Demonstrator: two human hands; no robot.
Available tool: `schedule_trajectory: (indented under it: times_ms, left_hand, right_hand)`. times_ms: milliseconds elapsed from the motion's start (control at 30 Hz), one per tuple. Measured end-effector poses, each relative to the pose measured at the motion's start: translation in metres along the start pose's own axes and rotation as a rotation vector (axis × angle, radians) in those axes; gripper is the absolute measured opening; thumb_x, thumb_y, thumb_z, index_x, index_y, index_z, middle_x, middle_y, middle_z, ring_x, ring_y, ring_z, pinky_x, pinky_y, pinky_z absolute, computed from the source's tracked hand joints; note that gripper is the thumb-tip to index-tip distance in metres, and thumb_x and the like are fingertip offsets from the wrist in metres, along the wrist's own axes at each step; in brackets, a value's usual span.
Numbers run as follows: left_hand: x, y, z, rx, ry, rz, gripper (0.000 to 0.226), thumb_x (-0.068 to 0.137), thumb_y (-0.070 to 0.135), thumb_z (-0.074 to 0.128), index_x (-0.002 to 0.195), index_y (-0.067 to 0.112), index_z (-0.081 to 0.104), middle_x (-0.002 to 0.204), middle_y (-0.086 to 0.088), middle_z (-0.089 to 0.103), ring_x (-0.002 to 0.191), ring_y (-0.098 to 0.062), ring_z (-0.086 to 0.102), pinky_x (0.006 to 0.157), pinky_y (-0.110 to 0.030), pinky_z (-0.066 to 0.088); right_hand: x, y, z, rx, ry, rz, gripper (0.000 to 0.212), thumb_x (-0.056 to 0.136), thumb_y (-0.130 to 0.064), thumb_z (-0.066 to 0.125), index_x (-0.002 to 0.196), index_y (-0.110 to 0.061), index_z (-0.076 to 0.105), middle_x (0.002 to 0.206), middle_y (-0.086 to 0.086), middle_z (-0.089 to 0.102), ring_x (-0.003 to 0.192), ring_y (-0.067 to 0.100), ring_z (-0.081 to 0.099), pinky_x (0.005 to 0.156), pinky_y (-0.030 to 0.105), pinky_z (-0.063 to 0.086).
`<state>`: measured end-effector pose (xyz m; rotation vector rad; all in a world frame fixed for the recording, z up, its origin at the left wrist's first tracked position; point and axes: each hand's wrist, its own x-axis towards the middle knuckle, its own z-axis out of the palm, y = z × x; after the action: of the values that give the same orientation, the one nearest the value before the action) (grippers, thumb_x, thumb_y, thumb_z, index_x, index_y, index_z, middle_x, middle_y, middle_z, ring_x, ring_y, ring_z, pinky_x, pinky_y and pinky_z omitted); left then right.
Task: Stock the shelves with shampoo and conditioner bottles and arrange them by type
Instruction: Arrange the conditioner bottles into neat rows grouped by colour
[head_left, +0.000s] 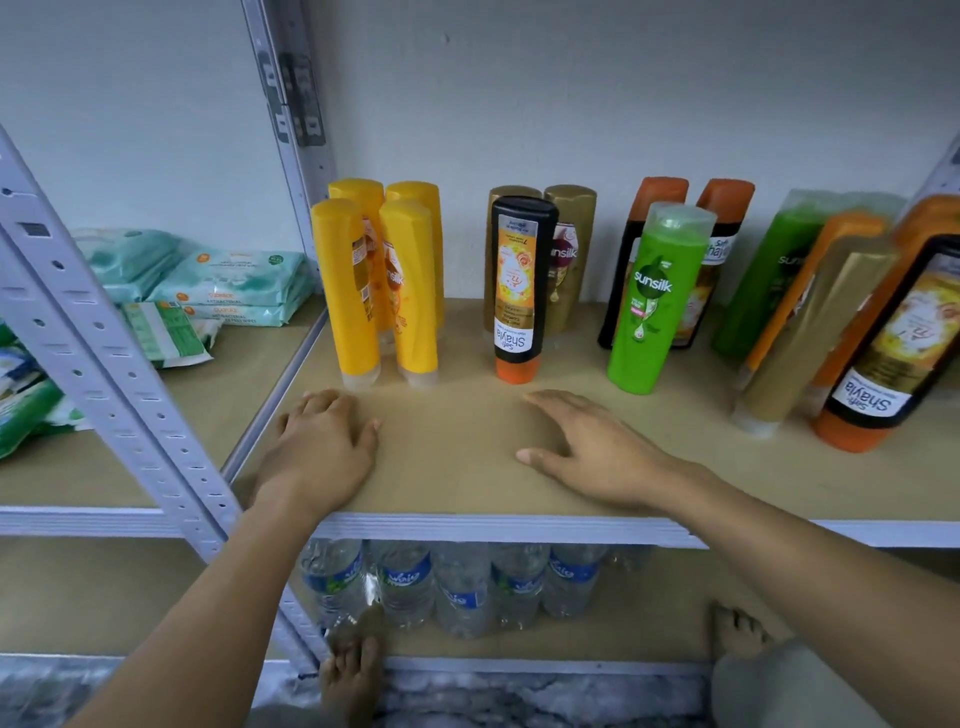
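Hands: left hand (322, 441) and right hand (587, 452) rest flat and empty on the shelf board (457, 467), fingers relaxed.
Bottles: yellow bottles (379, 280) grouped left; black-and-orange bottle (522, 286) stands before gold bottles (569, 249), green bottle (657, 296) before orange-capped bottles (724, 208), so types look mixed.
Risk: a nudge could topple these cap-down, close-packed bottles.
Around: wipe packs (234, 280) left, water bottles (457, 582) below.

Premises read as a small shop or stockroom. Slotted white metal uprights (104, 353) carry board shelves (457, 441) against a plain wall (571, 104). Goods stand in multiples of one kind: yellow bottles (379, 280) grouped together, gold bottles (569, 249) beside them, a green bottle (657, 296) and orange-capped bottles (724, 208) further right, with hair-care brand labels. Stacked packs of wipes (234, 283) occupy the neighbouring bay. Sealed water bottles (462, 582) line the shelf below. The floor (519, 696) is marble-patterned.
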<state>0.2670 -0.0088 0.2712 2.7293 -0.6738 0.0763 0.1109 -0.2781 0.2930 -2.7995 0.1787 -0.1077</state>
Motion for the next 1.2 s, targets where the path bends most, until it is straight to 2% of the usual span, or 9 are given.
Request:
schedule_trajectory:
  times_ms: [100, 200, 400, 600, 733, 800, 900, 1000, 1200]
  left_hand:
    - [-0.009, 0.023, -0.003, -0.144, 0.014, 0.026, 0.033, 0.098, 0.041, 0.054, 0.12, 0.019, 0.067, 0.13, -0.004, 0.062, 0.117, -0.028, 0.057, 0.095, -0.04, 0.049]
    - [-0.015, 0.053, -0.001, -0.328, 0.065, 0.084, 0.026, 0.095, 0.036, 0.062, 0.116, 0.023, 0.071, 0.114, 0.004, 0.072, 0.107, -0.015, 0.066, 0.091, -0.032, 0.052]
    - [-0.006, 0.116, 0.017, -0.545, 0.045, 0.061, 0.041, 0.092, 0.025, 0.072, 0.13, 0.015, 0.061, 0.118, 0.004, 0.064, 0.104, -0.012, 0.062, 0.089, -0.022, 0.044]
    - [0.024, 0.163, 0.034, -0.723, 0.109, -0.054, 0.077, 0.083, 0.035, 0.082, 0.144, 0.011, 0.042, 0.135, -0.001, 0.054, 0.124, -0.018, 0.053, 0.101, -0.031, 0.043]
    - [0.042, 0.175, 0.048, -0.756, 0.152, -0.108, 0.088, 0.072, 0.053, 0.084, 0.139, 0.015, 0.041, 0.141, -0.007, 0.054, 0.125, -0.024, 0.056, 0.103, -0.043, 0.049]
    - [0.051, 0.181, 0.051, -0.775, 0.175, -0.098, 0.085, 0.07, 0.052, 0.085, 0.134, 0.015, 0.043, 0.137, -0.006, 0.056, 0.123, -0.023, 0.059, 0.102, -0.043, 0.05]
    - [0.059, 0.19, 0.053, -0.779, 0.187, -0.1, 0.071, 0.079, 0.039, 0.085, 0.129, 0.01, 0.045, 0.134, -0.009, 0.059, 0.12, -0.027, 0.059, 0.094, -0.036, 0.047]
    - [0.064, 0.192, 0.058, -0.771, 0.2, -0.109, 0.062, 0.083, 0.033, 0.082, 0.128, 0.008, 0.048, 0.132, -0.011, 0.061, 0.119, -0.031, 0.059, 0.089, -0.033, 0.044]
    - [0.058, 0.193, 0.055, -0.787, 0.207, -0.077, 0.06, 0.083, 0.032, 0.082, 0.128, 0.009, 0.051, 0.129, -0.008, 0.063, 0.114, -0.027, 0.061, 0.088, -0.031, 0.044]
  right_hand:
    - [-0.029, 0.034, -0.021, -0.058, 0.028, 0.061, 0.076, 0.093, -0.058, 0.059, 0.155, -0.02, 0.035, 0.157, 0.0, 0.04, 0.144, 0.019, 0.038, 0.119, 0.028, 0.028]
    - [-0.051, 0.062, -0.035, -0.069, 0.097, 0.151, 0.067, 0.094, -0.056, 0.06, 0.148, -0.019, 0.047, 0.148, 0.003, 0.05, 0.136, 0.022, 0.047, 0.113, 0.031, 0.037]
    - [-0.085, 0.089, -0.034, 0.104, 0.207, 0.29, 0.043, 0.09, -0.037, 0.073, 0.126, -0.015, 0.067, 0.132, 0.002, 0.06, 0.121, 0.018, 0.057, 0.092, 0.013, 0.03]
    - [-0.096, 0.092, -0.033, 0.219, 0.3, 0.337, 0.031, 0.088, -0.03, 0.076, 0.116, -0.017, 0.071, 0.11, -0.005, 0.064, 0.103, 0.012, 0.058, 0.082, 0.016, 0.035]
    - [-0.104, 0.1, -0.039, 0.315, 0.623, 0.545, 0.013, 0.088, -0.023, 0.074, 0.096, -0.022, 0.064, 0.086, -0.008, 0.066, 0.087, 0.018, 0.065, 0.076, 0.03, 0.05]
    - [-0.109, 0.105, -0.041, 0.338, 0.758, 0.634, 0.02, 0.089, -0.023, 0.073, 0.102, -0.02, 0.059, 0.091, -0.001, 0.065, 0.087, 0.021, 0.063, 0.074, 0.032, 0.048]
    - [-0.114, 0.116, -0.044, 0.354, 0.825, 0.716, 0.047, 0.088, -0.03, 0.075, 0.126, -0.014, 0.052, 0.116, 0.005, 0.061, 0.107, 0.025, 0.059, 0.088, 0.038, 0.05]
    - [-0.114, 0.125, -0.046, 0.388, 0.788, 0.685, 0.062, 0.085, -0.032, 0.08, 0.136, -0.014, 0.048, 0.128, 0.003, 0.055, 0.119, 0.02, 0.053, 0.101, 0.036, 0.046]
    - [-0.099, 0.136, -0.047, 0.412, 0.695, 0.637, 0.083, 0.078, -0.043, 0.082, 0.145, -0.017, 0.041, 0.135, 0.002, 0.058, 0.12, 0.024, 0.059, 0.102, 0.045, 0.05]
